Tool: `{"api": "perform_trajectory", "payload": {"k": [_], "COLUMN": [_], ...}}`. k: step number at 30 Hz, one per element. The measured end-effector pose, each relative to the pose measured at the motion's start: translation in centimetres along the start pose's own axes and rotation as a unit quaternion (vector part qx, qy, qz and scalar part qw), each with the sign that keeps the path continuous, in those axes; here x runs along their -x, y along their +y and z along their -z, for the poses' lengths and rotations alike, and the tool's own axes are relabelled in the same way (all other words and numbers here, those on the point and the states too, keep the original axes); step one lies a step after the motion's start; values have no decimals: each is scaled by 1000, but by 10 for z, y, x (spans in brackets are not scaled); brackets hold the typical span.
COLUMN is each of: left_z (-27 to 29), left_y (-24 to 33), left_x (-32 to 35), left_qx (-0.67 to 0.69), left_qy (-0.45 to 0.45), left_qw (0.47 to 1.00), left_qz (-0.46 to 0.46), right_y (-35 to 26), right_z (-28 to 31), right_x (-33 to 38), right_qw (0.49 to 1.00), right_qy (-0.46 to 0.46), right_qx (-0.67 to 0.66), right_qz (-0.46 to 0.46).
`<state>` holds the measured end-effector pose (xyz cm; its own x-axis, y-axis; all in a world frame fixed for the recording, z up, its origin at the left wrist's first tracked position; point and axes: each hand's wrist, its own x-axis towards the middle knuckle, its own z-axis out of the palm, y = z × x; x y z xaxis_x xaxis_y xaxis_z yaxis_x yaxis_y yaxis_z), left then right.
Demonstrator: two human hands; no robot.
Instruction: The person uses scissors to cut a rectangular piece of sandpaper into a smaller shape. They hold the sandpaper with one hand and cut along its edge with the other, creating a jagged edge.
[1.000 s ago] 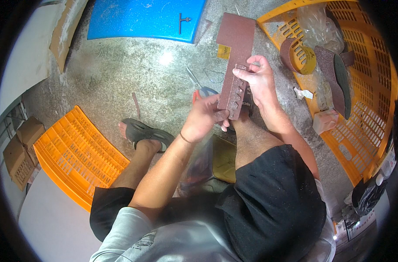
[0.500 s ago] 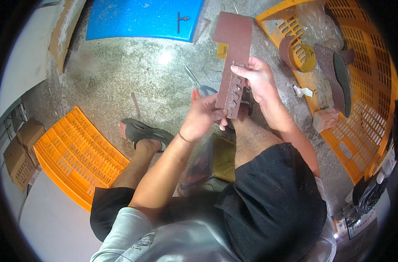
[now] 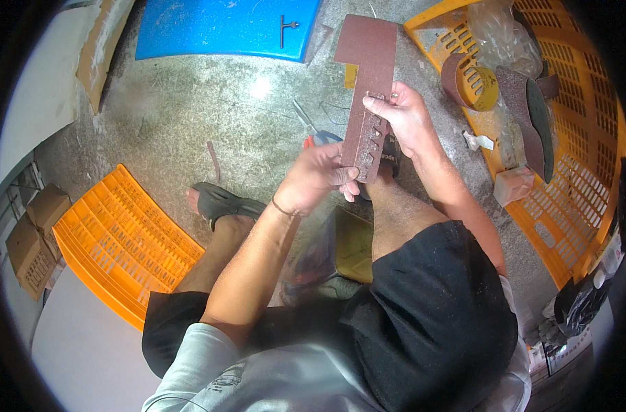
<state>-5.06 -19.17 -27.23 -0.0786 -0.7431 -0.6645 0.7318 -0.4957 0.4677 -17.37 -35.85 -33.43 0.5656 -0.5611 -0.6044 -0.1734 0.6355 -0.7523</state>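
Observation:
Between my hands is a reddish-brown piece of sandpaper (image 3: 368,51), wide at its far end and narrower toward me. Along its narrow part lies a strip with a toothed, notched edge (image 3: 372,147), dusted pale. My left hand (image 3: 317,175) pinches the near end between thumb and fingers. My right hand (image 3: 405,120) grips the right edge higher up, thumb on top and fingers behind. Under the sandpaper, scissors (image 3: 316,132) with red and blue-grey handles lie on the floor, partly hidden by my left hand.
At the far left is a blue board (image 3: 217,31) with a chuck key (image 3: 282,31) on it. An orange crate (image 3: 127,240) stands left; another orange crate (image 3: 567,199) at right bears sandpaper pieces (image 3: 522,117) and a plastic bag (image 3: 502,38). A brown scrap (image 3: 213,161) lies on the floor.
Both hands keep their hold on the sandpaper. The left hand has shifted slightly at the near end, and the notches along the strip stand out more openly now.

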Motion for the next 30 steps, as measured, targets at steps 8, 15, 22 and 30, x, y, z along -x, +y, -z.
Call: {"api": "perform_trajectory", "payload": {"k": [8,15,22,30], "left_z": [-1,0,-1,-3], "left_y": [0,1,1,2], "left_x": [1,2,2,3], "left_qx": [-6,47,28,-46], "left_qy": [-5,-19,-16,-4], "left_qw": [1000,999,999,999], "left_qz": [-9,2,-10,-13], "right_y": [-4,-13,-20,-17], "right_z": [-2,-3,-8,-6], "right_x": [1,5,9,7], "right_qw": [1000,999,999,999], "right_qy": [-6,-32,-22,-30], "right_qx": [9,23,27,29], "right_qz": [11,-3,-13,-4]}}
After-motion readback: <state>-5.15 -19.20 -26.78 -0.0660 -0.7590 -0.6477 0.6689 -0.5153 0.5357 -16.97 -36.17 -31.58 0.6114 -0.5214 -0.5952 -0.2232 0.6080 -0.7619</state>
